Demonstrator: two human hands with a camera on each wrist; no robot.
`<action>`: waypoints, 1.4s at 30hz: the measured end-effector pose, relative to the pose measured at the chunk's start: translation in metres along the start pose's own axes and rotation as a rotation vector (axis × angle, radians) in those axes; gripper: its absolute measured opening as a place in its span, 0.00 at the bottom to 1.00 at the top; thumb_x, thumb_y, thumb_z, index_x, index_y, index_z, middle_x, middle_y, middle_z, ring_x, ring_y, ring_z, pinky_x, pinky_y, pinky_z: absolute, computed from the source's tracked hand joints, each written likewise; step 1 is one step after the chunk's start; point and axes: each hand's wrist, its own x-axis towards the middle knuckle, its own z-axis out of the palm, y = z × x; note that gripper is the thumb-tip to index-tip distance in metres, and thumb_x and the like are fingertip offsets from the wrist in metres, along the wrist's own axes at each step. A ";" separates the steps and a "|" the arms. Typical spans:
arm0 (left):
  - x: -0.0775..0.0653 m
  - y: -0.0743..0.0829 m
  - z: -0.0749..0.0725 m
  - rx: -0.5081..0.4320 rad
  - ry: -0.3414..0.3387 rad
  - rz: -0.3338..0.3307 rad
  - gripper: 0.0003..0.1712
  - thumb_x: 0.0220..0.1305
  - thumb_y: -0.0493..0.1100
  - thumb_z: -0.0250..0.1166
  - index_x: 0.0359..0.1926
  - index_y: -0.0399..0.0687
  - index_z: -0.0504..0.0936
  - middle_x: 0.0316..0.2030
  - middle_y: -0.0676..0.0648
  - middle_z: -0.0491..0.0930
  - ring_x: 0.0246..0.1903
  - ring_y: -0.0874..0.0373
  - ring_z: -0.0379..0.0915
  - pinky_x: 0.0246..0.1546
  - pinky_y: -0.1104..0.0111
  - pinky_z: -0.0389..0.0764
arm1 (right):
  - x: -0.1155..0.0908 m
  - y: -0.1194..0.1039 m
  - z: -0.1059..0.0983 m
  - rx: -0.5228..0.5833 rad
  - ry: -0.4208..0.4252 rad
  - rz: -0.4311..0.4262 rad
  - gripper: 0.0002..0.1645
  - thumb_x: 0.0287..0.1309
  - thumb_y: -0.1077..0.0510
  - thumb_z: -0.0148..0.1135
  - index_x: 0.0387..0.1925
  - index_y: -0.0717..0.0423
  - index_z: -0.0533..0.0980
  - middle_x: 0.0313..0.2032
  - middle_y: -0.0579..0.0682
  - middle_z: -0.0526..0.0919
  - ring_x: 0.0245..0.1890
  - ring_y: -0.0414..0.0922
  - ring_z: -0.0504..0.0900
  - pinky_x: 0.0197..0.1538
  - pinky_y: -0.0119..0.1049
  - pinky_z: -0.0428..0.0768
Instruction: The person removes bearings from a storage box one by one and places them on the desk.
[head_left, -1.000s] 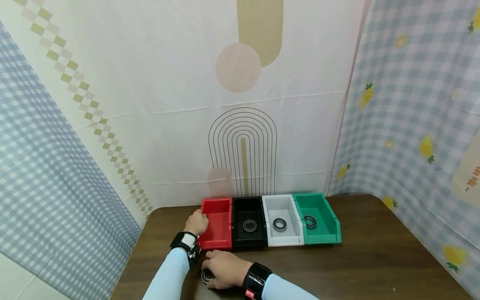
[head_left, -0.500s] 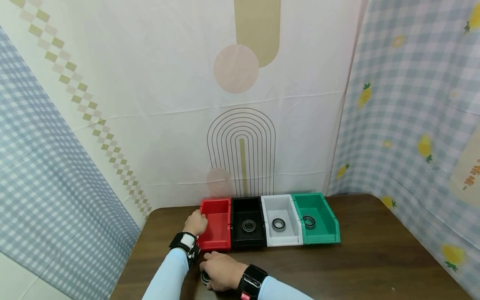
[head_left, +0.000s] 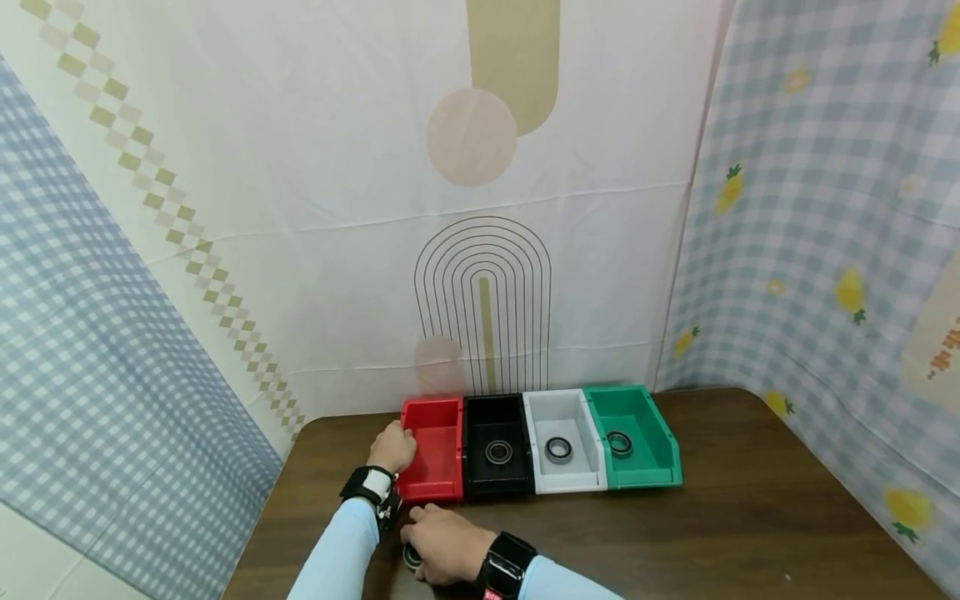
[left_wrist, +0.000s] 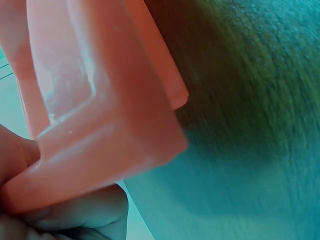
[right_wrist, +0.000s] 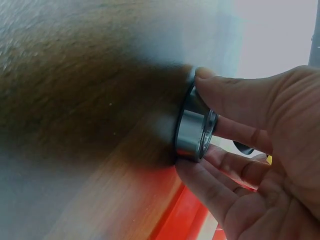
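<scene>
My left hand (head_left: 392, 447) grips the left wall of a red plastic bin (head_left: 433, 454). In the left wrist view, thumb and fingers pinch the edge of this red bin (left_wrist: 107, 115). In front of the bin, my right hand (head_left: 448, 543) holds a ball bearing (head_left: 410, 557) low at the tabletop. The right wrist view shows the thumb on one side of the steel bearing (right_wrist: 191, 131) and fingertips on the opposite side. Part of the bearing is hidden behind the hand in the head view.
Beside the red bin stand a black bin (head_left: 480, 483), a white bin (head_left: 573, 482) and a green bin (head_left: 647, 475) in a row. One bearing lies in each of these three. They stand at the back of the brown table (head_left: 720, 525), before a cloth backdrop (head_left: 337, 292).
</scene>
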 end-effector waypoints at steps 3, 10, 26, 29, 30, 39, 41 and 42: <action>-0.010 0.012 -0.010 -0.026 -0.010 -0.007 0.17 0.79 0.43 0.52 0.49 0.32 0.80 0.37 0.36 0.85 0.33 0.42 0.81 0.36 0.52 0.83 | -0.001 0.000 0.000 0.005 0.004 0.006 0.21 0.56 0.49 0.80 0.51 0.40 0.85 0.47 0.39 0.81 0.42 0.33 0.73 0.43 0.24 0.74; 0.009 -0.011 0.008 0.001 -0.001 -0.017 0.19 0.80 0.46 0.50 0.49 0.36 0.81 0.37 0.39 0.86 0.32 0.46 0.81 0.33 0.55 0.81 | 0.000 0.000 0.000 0.018 -0.005 0.017 0.22 0.56 0.49 0.80 0.53 0.40 0.84 0.50 0.40 0.81 0.44 0.33 0.74 0.47 0.25 0.77; -0.031 0.036 -0.027 -0.024 -0.007 -0.029 0.16 0.77 0.40 0.52 0.49 0.31 0.79 0.40 0.33 0.85 0.36 0.40 0.82 0.41 0.48 0.84 | -0.006 -0.002 0.000 0.004 0.011 0.033 0.24 0.59 0.47 0.79 0.56 0.40 0.83 0.45 0.39 0.77 0.40 0.32 0.70 0.43 0.24 0.74; -0.016 0.018 -0.014 -0.001 0.010 -0.016 0.17 0.78 0.43 0.52 0.49 0.33 0.80 0.40 0.34 0.86 0.35 0.40 0.82 0.38 0.50 0.83 | -0.006 -0.001 0.002 -0.003 0.018 0.024 0.25 0.60 0.46 0.79 0.58 0.40 0.83 0.45 0.38 0.77 0.41 0.32 0.71 0.44 0.23 0.74; -0.012 0.013 -0.010 0.003 0.012 -0.019 0.17 0.78 0.44 0.52 0.50 0.34 0.80 0.40 0.34 0.86 0.35 0.40 0.82 0.37 0.50 0.83 | -0.006 -0.001 0.002 0.003 0.017 0.022 0.26 0.60 0.46 0.79 0.59 0.40 0.83 0.45 0.38 0.77 0.41 0.32 0.71 0.44 0.23 0.74; -0.007 0.007 -0.005 0.011 -0.004 -0.125 0.22 0.78 0.51 0.54 0.52 0.35 0.80 0.41 0.34 0.86 0.35 0.42 0.81 0.34 0.51 0.81 | -0.013 0.006 0.002 0.049 0.030 -0.001 0.33 0.62 0.44 0.77 0.66 0.45 0.80 0.49 0.39 0.79 0.46 0.30 0.76 0.51 0.23 0.78; -0.018 0.020 -0.014 0.003 0.002 -0.125 0.21 0.78 0.49 0.55 0.50 0.34 0.81 0.40 0.33 0.86 0.34 0.40 0.82 0.34 0.51 0.81 | -0.018 0.010 0.002 0.065 0.045 -0.002 0.34 0.63 0.43 0.76 0.67 0.46 0.79 0.51 0.40 0.79 0.47 0.29 0.76 0.53 0.23 0.78; -0.020 0.019 -0.014 0.012 0.021 -0.100 0.22 0.78 0.50 0.55 0.49 0.33 0.81 0.39 0.32 0.85 0.34 0.41 0.82 0.34 0.52 0.81 | -0.020 0.012 0.001 0.064 0.056 -0.003 0.33 0.63 0.43 0.76 0.67 0.46 0.79 0.51 0.40 0.79 0.47 0.29 0.76 0.54 0.23 0.78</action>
